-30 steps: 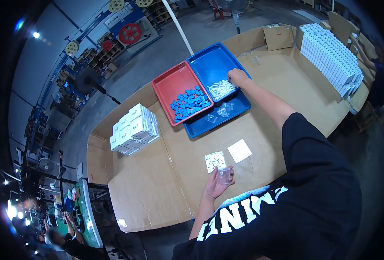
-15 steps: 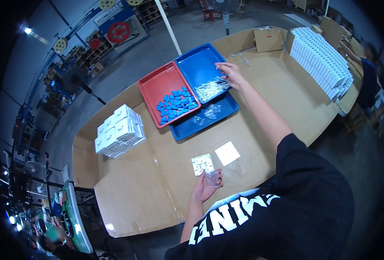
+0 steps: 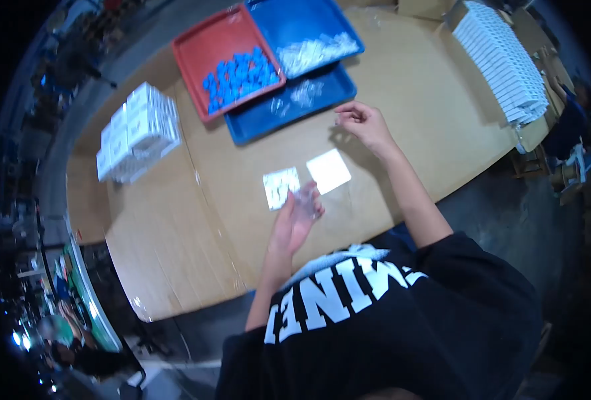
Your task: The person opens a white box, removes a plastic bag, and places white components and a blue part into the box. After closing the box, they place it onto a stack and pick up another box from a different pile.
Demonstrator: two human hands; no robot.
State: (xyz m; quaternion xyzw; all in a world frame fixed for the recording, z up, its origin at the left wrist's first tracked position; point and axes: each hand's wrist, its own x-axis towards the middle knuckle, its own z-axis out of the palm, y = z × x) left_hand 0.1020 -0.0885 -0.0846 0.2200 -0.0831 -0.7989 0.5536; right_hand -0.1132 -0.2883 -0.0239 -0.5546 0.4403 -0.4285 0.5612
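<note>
My left hand (image 3: 294, 223) grips a small clear plastic bag (image 3: 305, 205) near the table's front edge. Just beyond it lie a white printed sheet (image 3: 281, 187) with a pattern and a plain white square card (image 3: 329, 171). My right hand (image 3: 367, 127) hovers over the cardboard, pinched, beyond and to the right of the card. What its fingertips hold is too small and blurred to name. Ahead are a blue tray (image 3: 349, 27) with thin white pieces (image 3: 315, 53) and a red tray (image 3: 189, 50) with small blue pieces (image 3: 239, 79).
A lower blue tray (image 3: 249, 130) holds clear plastic bags (image 3: 305, 93). Stacked white boxes (image 3: 139, 133) stand at left, and long rows of white boxes (image 3: 499, 63) at right. Other people (image 3: 575, 110) work beyond the right edge and at the lower left.
My right hand has come back from the blue tray toward me, fingers still pinched. My left hand still holds the plastic bag. The camera view has tilted down.
</note>
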